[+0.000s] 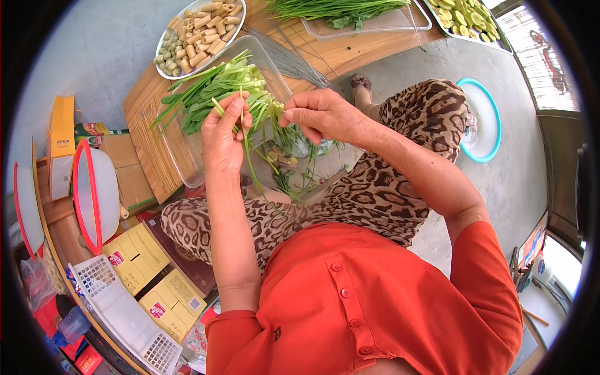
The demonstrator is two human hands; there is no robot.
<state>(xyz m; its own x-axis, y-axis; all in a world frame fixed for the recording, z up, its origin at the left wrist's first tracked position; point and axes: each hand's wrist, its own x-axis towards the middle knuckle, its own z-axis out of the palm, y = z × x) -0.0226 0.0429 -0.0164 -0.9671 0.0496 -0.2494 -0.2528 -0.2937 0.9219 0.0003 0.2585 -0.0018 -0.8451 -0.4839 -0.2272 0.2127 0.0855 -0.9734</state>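
My left hand [226, 134] is closed, with pale green vegetable stalks pinched between thumb and fingers; a long thin green stem [249, 156] trails down below it. Just to its right, my right hand [325, 115] has thumb and forefinger pressed together, and whatever is between the tips is too small to make out. Behind both hands, a bunch of leafy greens [199, 107] lies in a clear plastic tray [267, 57] on the wooden table. Under my hands, between my knees, green scraps [290, 181] hang or lie around a clear bag, partly hidden.
On the wooden table [147, 103] stand a white oval plate [158, 69] of tan cut tubes and green balls, thin metal skewers [290, 56], a tray of long green stems [340, 9], and a tray of green slices [465, 19]. A blue-rimmed basin [498, 119] sits right; yellow boxes [134, 256] sit left.
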